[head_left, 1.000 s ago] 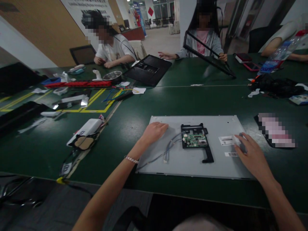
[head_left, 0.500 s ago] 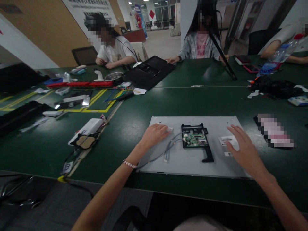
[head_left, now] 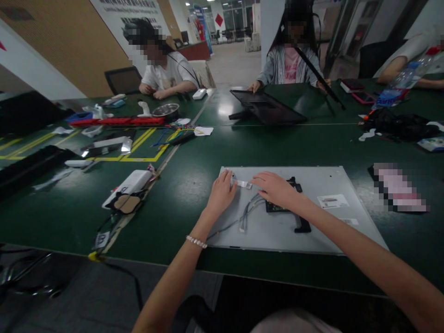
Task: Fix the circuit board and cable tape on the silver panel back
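A flat grey metal panel (head_left: 322, 185) lies on the table before me. At its upper left, my left hand (head_left: 223, 192) rests with fingers stretched out, beside a small whitish strip (head_left: 244, 184). My right hand (head_left: 277, 188) reaches over the panel from the other side; its fingers are apart and their tips are close to the strip's right end. Under that hand is a black plastic bracket (head_left: 304, 225) with a green circuit board, now mostly covered. Thin grey cables (head_left: 244, 213) run from the board across the panel toward my left wrist.
A phone (head_left: 398, 189) lies right of the panel. To the left are a white battery-like pack (head_left: 130, 189) with a cable and a red strip (head_left: 118, 121). Across the table, a person holds a black screen-like panel (head_left: 270, 108). A bottle (head_left: 398, 88) stands far right.
My right hand has moved left from the panel's right side, over the bracket to the strip. My left hand has shifted slightly off the strip. The person opposite has tilted and moved the black panel rightward.
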Available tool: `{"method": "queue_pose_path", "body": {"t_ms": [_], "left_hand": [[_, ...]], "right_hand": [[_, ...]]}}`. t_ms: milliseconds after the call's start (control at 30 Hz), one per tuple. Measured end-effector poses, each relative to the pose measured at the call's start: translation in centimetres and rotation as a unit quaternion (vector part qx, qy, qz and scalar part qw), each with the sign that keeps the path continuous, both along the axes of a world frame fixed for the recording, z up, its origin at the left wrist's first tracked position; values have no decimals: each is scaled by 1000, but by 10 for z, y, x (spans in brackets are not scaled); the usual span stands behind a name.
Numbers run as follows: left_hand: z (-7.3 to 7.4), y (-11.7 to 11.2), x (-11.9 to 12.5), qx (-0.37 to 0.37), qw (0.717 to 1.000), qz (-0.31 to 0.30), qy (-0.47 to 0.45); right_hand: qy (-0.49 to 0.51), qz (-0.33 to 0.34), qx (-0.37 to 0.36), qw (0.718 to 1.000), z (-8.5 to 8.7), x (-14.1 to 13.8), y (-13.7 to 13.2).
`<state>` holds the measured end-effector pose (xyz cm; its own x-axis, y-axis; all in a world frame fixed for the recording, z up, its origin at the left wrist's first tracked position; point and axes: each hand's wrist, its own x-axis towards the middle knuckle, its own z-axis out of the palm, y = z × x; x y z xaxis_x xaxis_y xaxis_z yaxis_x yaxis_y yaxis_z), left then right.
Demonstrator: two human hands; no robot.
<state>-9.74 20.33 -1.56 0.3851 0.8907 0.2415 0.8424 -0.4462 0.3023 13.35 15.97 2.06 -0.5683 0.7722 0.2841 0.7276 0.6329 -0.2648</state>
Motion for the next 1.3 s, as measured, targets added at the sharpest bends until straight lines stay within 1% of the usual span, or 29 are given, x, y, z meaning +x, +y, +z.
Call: {"method": "queue_pose_path", "body": {"t_ms": [100,233,433,567,633,700,833,933,1033,1167,1300], "left_hand": [[-5,6,-5,15,999,-5,-52],[-3,12,-7,25,994,27,-103],[0,15,-10,9,988,61,-141],[5,16,-14,22,987,79,-142],[6,18,-18,32,988,76,-127],[6,20,-22,36,991,60,-115],[7,22,-26,19,993,18,-115],[9,22,-26,11,992,0,-123],[11,21,-27,7,993,1,-118],[9,23,-28,-9,994,-15,-106],[8,23,-25,-20,994,-26,-109]], "right_hand": [[-15,8,1,1000,-5,-9,15],[-29,14,8,999,-11,-14,27],[-39,35,32,998,-14,-13,26],[-51,71,48,995,-13,-11,28],[-64,94,54,992,-13,-11,31],[-78,111,60,989,-13,-13,35],[-96,121,74,985,-15,-19,39],[-102,100,77,987,-12,-17,36],[-109,50,75,990,-4,-1,28],[-116,-47,69,990,7,39,12],[-114,-131,56,983,5,80,-3]]}}
